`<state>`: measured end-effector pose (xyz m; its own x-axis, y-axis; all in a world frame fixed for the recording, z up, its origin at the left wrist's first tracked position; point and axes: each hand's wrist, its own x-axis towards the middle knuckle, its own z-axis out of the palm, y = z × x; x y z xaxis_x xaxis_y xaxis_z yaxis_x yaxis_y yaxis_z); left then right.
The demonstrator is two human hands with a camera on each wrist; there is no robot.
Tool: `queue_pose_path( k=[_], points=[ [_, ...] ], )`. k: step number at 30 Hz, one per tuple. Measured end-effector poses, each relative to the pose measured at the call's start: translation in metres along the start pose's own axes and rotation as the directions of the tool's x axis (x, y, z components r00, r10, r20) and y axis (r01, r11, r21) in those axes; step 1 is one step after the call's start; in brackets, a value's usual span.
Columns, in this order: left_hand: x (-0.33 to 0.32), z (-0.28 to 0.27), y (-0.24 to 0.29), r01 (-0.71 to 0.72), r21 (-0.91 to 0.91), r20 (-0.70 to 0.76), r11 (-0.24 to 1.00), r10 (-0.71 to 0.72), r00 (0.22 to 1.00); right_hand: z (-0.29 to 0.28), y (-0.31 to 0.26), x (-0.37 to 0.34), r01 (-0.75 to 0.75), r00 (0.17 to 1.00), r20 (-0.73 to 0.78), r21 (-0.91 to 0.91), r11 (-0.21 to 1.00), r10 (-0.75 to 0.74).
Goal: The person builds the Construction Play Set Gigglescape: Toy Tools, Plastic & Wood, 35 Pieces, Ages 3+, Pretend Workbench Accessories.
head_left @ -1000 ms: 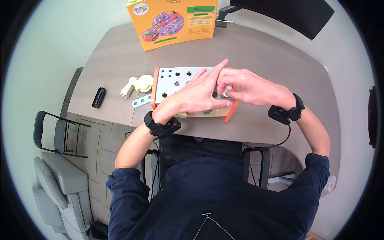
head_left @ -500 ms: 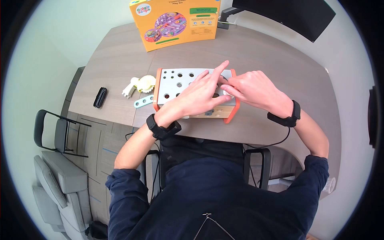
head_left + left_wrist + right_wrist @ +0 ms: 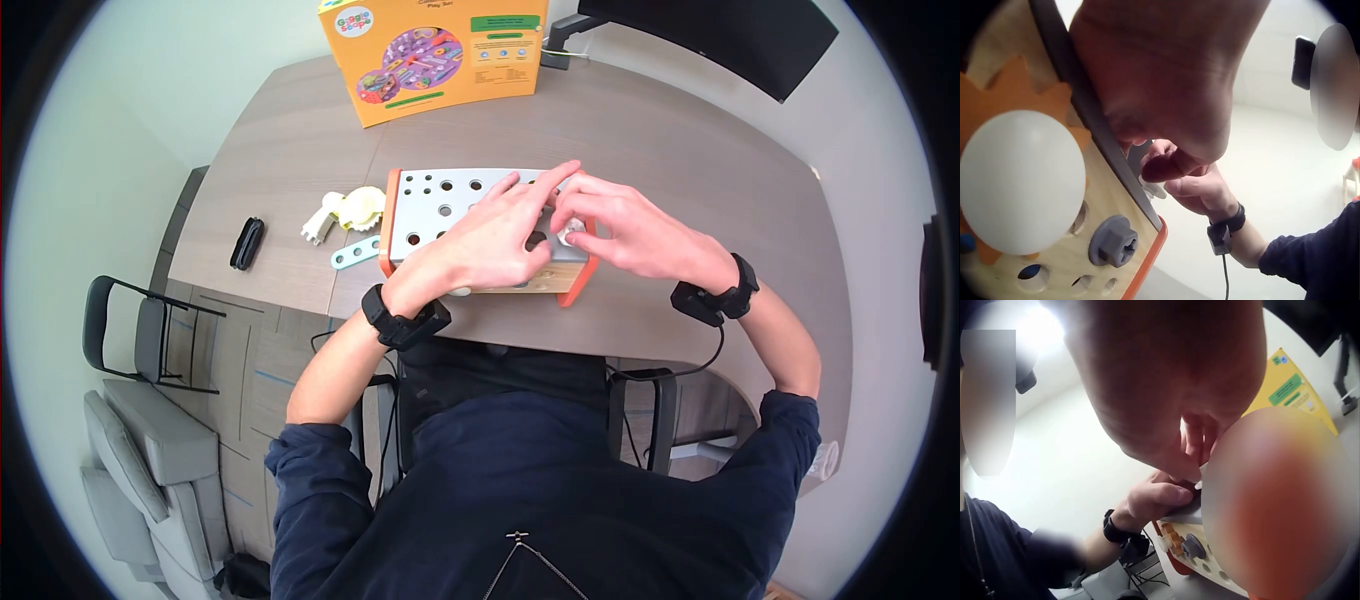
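Observation:
A toy workbench (image 3: 424, 215) with a grey holed top, orange ends and a wooden front stands before me. My left hand (image 3: 490, 232) rests across its top with fingers stretched to the right. Over the top's right end, my right hand (image 3: 625, 232) curls thumb and fingers round a small white piece (image 3: 572, 232), whose lower part is hidden. The left wrist view also shows this white piece (image 3: 1155, 189) by the right thumb. On the wooden front are a grey cross-slotted bolt (image 3: 1113, 242) and an orange gear (image 3: 1019, 84) under a white round cap (image 3: 1022, 181).
Left of the workbench lie a pale yellow toothed piece (image 3: 362, 208), a cream-coloured piece (image 3: 320, 222) and a mint strip with holes (image 3: 355, 253). Farther left is a black case (image 3: 247, 244). A yellow-orange box (image 3: 430, 60) stands at the back, beside a monitor (image 3: 710, 40).
My right hand turned palm-down over the white piece half a second ago, then rotated back, uncovering it. The left thumb has drawn in slightly; the left hand otherwise keeps its place.

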<state>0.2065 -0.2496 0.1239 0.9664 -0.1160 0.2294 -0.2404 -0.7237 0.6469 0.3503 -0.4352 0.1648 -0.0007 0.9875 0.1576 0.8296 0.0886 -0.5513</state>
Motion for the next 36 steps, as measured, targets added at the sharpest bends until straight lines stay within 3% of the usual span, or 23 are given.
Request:
queue_pose_path(
  k=[4, 8, 10, 13, 15, 16, 19, 22, 25, 28, 31, 34, 36],
  points=[
    [0.002, 0.004, 0.003, 0.022, 0.036, -0.039, 0.999, -0.021, 0.999, 0.009, -0.005, 0.001, -0.047, 0.991, -0.132, -0.106, 0.993, 0.033],
    [0.001, 0.013, -0.004, -0.034, 0.079, -0.120, 0.996, 0.043, 0.992, 0.004, -0.017, 0.007, -0.257, 0.965, -0.036, -0.328, 0.909, 0.260],
    [0.000, 0.011, -0.003, -0.008, 0.059, -0.103, 0.998, 0.014, 0.995, -0.003, -0.023, 0.013, -0.338, 0.919, 0.019, -0.479, 0.810, 0.395],
    [0.000, 0.002, -0.001, 0.052, -0.047, -0.003, 0.997, -0.053, 0.999, -0.013, -0.034, 0.017, -0.432, 0.824, 0.103, -0.522, 0.736, 0.557],
    [0.000, -0.002, -0.004, 0.059, -0.090, 0.028, 0.994, -0.057, 0.998, -0.002, -0.015, 0.003, -0.203, 0.979, -0.056, -0.320, 0.925, 0.195],
    [-0.001, -0.002, -0.006, 0.041, -0.085, 0.011, 0.996, -0.041, 0.999, 0.001, -0.008, -0.002, -0.049, 0.986, -0.164, -0.234, 0.971, 0.010],
    [0.000, 0.000, -0.008, 0.023, -0.052, 0.014, 0.998, -0.022, 1.000, 0.003, -0.003, -0.006, -0.004, 0.999, -0.039, 0.042, 0.999, 0.005],
    [0.000, 0.003, -0.006, 0.015, -0.015, -0.005, 1.000, -0.015, 1.000, 0.007, 0.004, -0.007, -0.013, 1.000, -0.021, 0.026, 1.000, 0.013],
    [0.000, 0.006, -0.001, 0.025, -0.003, -0.033, 1.000, -0.025, 0.999, 0.006, -0.004, -0.002, -0.139, 0.989, -0.059, -0.028, 0.990, 0.137],
    [0.000, 0.004, 0.005, 0.035, 0.013, -0.066, 0.999, -0.034, 0.997, 0.008, -0.007, 0.003, -0.251, 0.968, -0.050, -0.193, 0.948, 0.246],
    [0.000, 0.009, -0.002, 0.009, 0.003, -0.104, 1.000, -0.009, 0.995, 0.000, -0.017, 0.012, -0.303, 0.941, -0.028, -0.517, 0.801, 0.338],
    [0.001, 0.004, -0.007, -0.004, -0.052, -0.049, 0.999, 0.001, 0.999, -0.011, -0.015, 0.010, -0.323, 0.933, -0.008, -0.465, 0.824, 0.361],
    [0.001, -0.001, -0.010, 0.009, -0.143, -0.003, 0.990, -0.010, 1.000, -0.005, 0.000, 0.004, -0.096, 0.994, -0.064, -0.135, 0.986, 0.088]
  ],
)
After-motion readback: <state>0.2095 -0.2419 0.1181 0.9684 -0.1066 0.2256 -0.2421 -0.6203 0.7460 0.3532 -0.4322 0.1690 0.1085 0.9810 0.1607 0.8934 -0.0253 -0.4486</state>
